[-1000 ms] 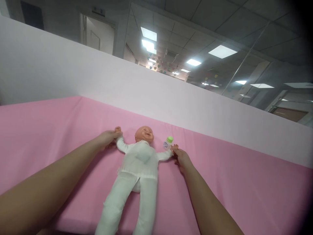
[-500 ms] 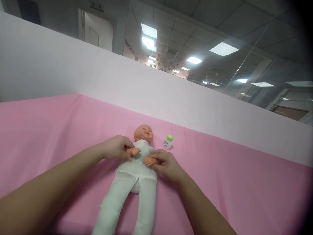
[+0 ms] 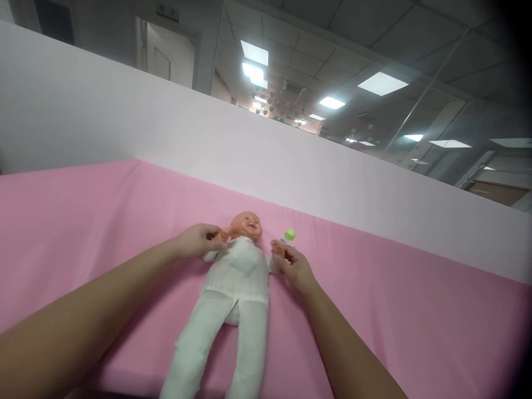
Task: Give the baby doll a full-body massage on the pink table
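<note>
A baby doll [image 3: 235,277] in white clothes lies on its back on the pink sheet [image 3: 83,221], head toward the far wall. My left hand [image 3: 195,242] is closed round the doll's arm at its own right side, beside the head. My right hand [image 3: 293,266] pinches the doll's other hand, held out to the side. A small white bottle with a green cap [image 3: 287,237] stands just beyond my right hand, close to the doll's head.
A pale pink partition wall [image 3: 291,172] runs along the back of the sheet. Above it show ceiling lights and a glass-walled room. The near edge of the sheet lies below the doll's legs.
Half a second ago both doll arms were folded over its chest under my hands. Now my hands have drawn them apart and upward, out to each side.
</note>
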The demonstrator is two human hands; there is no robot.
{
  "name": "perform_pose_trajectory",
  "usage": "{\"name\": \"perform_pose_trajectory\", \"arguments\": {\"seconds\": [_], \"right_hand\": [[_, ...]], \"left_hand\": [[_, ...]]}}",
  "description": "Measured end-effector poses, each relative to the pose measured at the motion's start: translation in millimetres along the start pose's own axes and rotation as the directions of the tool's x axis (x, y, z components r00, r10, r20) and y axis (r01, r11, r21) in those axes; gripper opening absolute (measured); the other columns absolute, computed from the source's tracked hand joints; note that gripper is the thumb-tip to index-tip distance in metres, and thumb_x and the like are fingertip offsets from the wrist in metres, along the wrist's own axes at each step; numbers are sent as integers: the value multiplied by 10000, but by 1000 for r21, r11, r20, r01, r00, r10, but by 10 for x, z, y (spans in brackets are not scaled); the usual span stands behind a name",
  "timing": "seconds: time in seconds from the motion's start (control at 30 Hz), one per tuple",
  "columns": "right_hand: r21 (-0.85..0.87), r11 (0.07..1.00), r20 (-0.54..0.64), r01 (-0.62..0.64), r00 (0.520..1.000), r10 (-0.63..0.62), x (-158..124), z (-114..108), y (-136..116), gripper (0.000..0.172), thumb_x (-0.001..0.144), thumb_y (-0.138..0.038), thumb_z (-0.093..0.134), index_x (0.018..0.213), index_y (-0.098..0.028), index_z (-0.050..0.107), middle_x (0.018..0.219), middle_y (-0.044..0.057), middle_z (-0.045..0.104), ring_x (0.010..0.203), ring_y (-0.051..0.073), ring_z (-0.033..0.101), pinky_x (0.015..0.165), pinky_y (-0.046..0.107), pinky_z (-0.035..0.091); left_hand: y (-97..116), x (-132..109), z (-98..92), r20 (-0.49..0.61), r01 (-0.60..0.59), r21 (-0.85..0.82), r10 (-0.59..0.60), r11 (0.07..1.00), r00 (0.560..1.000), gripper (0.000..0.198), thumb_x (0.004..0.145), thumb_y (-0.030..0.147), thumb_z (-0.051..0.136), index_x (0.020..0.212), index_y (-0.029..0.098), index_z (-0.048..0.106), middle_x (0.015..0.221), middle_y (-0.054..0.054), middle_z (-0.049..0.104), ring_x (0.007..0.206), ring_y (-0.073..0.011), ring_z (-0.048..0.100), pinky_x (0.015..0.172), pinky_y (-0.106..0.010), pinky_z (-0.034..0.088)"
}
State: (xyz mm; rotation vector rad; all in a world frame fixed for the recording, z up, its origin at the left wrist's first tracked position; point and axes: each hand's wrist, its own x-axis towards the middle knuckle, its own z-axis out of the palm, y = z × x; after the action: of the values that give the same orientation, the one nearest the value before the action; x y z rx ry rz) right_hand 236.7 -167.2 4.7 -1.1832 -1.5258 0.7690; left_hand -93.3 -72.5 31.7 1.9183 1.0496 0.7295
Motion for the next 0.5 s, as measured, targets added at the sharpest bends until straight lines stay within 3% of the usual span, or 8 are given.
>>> {"name": "perform_pose_trajectory", "arguments": {"seconds": [0.07,0.13,0.23,0.5], "right_hand": [[54,995,-140,-82,986,89,92,-150,154,484,828,-546,746,1166,-199,739,1160,99,735,924,255,684,758,362,567],[130,973,-251,-189,943,217,160,-290,288,547,797,-563,761,1183,-178,725,1002,84,750,787,217,668,654,318,542],[244,929,-321,-278,881,347,203,-423,420,580,760,-536,793,1200,-166,716,890,60,732,687,173,634,559,261,482],[284,935,-371,-212,875,312,251,-431,597,615,734,-572,808,1183,-168,693,893,62,736,709,186,671,570,271,501]], "left_hand": [[-165,88,-87,-139,69,-150,-90,986,986,433,674,596,797,806,200,682,685,-2,639,585,-179,592,539,-277,444],[-314,159,-182,-218,139,-242,-193,960,957,490,647,619,812,844,187,692,714,-22,672,613,-203,633,539,-288,476],[-462,218,-295,-303,185,-328,-289,926,908,534,623,606,843,897,170,704,750,-35,686,665,-209,659,545,-276,491],[-450,188,-312,-313,148,-405,-289,902,905,598,571,555,895,951,140,693,802,-56,705,707,-196,657,579,-269,510]]}}
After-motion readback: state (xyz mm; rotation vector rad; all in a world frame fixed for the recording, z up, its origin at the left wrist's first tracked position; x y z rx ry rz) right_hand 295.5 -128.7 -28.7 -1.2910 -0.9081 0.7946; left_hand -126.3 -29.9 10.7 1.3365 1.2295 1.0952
